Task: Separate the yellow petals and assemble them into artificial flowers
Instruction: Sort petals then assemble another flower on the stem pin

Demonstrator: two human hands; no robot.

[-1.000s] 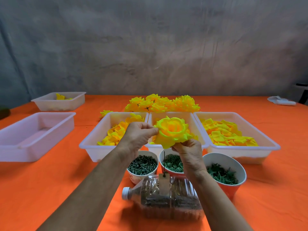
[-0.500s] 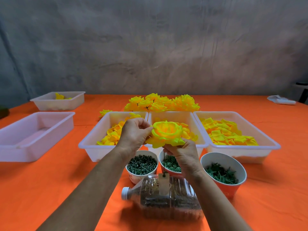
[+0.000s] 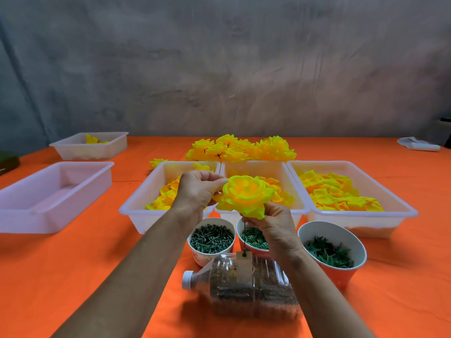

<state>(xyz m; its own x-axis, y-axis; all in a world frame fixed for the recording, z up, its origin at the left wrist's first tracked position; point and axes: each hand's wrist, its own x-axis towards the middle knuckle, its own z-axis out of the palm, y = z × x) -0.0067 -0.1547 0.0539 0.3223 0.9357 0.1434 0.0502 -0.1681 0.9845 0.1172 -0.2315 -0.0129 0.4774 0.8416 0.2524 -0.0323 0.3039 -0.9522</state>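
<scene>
layered yellow fabric flower [image 3: 245, 195] held mid-frame, left hand [image 3: 195, 191] pinching petal edge at 9 o'clock, right hand [image 3: 277, 226] gripping underside at 5 o'clock, tan tag [image 3: 243, 264] writing unreadable

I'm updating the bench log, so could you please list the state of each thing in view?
Flower: held up by both hands.
Left hand: pinching its edge.
Right hand: gripping underneath.
Bottle: lying sideways, capped.
Left tray: holds no petals.
Right tray: holds loose petals.
</scene>
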